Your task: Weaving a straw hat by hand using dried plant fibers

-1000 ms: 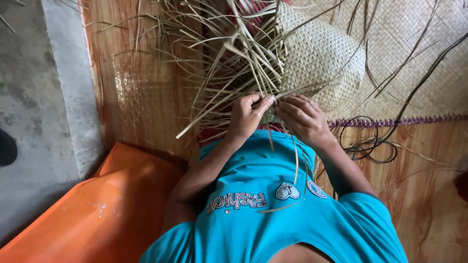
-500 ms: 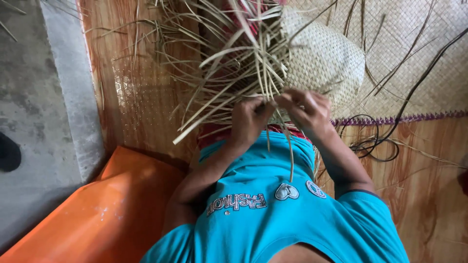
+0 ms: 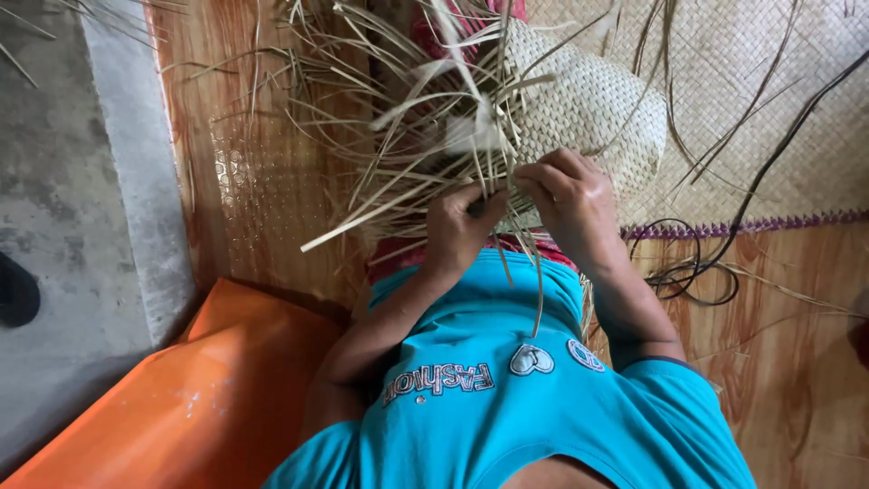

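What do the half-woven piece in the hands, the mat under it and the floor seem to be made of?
Woven piece: dry, pale flat plant strips, probably palm leaf or reed; loose strips stick out, matte. The left hand and right hand grip these strips. Mat: similar woven strips, with a purple edge. Floor: wood-grain pattern with slight shine, perhaps vinyl sheet rather than real wood.

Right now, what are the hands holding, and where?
Both the left hand and right hand pinch loose straw strips at the unfinished edge of the woven basket.

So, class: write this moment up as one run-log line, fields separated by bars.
left hand: pinching loose strips | right hand: gripping strips at woven piece edge | beneath: woven mat | nearby: orange sheet
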